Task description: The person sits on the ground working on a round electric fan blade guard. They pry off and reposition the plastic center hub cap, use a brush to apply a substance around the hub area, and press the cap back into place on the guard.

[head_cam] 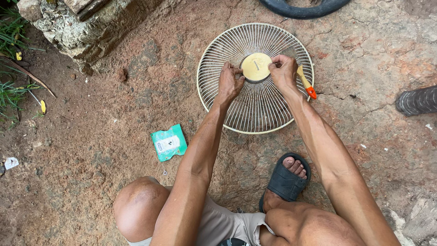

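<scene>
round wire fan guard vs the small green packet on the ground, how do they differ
The round cream wire fan guard is far larger than the small green plastic packet. The guard is open wirework; the packet is a solid flat pouch. Both hands, left hand and right hand, touch the guard's centre disc; the packet lies untouched. Both rest on reddish dirt ground.

You have one view only, from the camera on your head, so nothing is shared with a second view. It looks almost straight down from above your squat, tilted a little forward. Your knees fill the bottom edge, both forearms run up the middle, and your left hand point(229, 83) and right hand point(283, 71) sit in the upper centre over the fan grille point(255, 109). The reddish dirt ground point(91, 150) fills the rest, seen from close at arm's reach.
</scene>
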A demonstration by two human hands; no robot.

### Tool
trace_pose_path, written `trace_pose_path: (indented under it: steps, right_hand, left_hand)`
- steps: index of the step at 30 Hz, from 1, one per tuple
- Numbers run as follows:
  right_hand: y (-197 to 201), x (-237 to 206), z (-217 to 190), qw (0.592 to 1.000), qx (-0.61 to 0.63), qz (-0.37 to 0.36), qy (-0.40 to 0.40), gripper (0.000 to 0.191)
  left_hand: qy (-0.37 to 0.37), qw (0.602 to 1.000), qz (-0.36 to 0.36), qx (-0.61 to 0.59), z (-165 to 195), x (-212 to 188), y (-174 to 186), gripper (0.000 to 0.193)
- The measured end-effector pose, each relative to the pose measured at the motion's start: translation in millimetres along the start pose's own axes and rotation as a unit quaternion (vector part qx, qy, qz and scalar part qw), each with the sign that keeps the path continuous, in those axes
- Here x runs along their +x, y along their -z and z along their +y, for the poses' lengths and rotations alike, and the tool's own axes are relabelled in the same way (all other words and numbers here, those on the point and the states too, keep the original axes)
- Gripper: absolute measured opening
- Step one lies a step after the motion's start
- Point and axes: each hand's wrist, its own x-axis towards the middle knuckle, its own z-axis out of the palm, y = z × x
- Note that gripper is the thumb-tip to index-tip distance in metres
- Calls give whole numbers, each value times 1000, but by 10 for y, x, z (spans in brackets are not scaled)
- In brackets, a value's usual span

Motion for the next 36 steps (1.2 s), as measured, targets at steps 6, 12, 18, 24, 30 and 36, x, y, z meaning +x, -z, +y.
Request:
trace_pose_path:
  steps: [6, 12, 18, 24, 30, 36]
  right_hand:
    - [-63, 0, -46, 999, -45, 19, -6, 8]
    - [-72, -12, -26, 997, -67, 16, 24, 8]
    - [-83, -15, -8, 999, -41, -1, -1, 12]
    - [-83, -35, -13, 998, -54, 1, 33, 16]
    - [-81, -45, -17, 997, -73, -3, 25, 17]
    - [-93, -46, -4, 997, -73, 0, 34, 18]
  left_hand:
    - [4, 1000, 3, 3, -36, 4, -18, 34]
    - [-2, 1000, 8, 3, -79, 24, -28, 36]
    - [-3, 1000, 11, -2, -77, 27, -30, 37]
    - [2, 1000, 9, -12, -76, 18, -17, 35]
    - [-3, 1000, 13, -22, -84, 4, -17, 34]
    - [11, 1000, 13, -13, -80, 12, -7, 32]
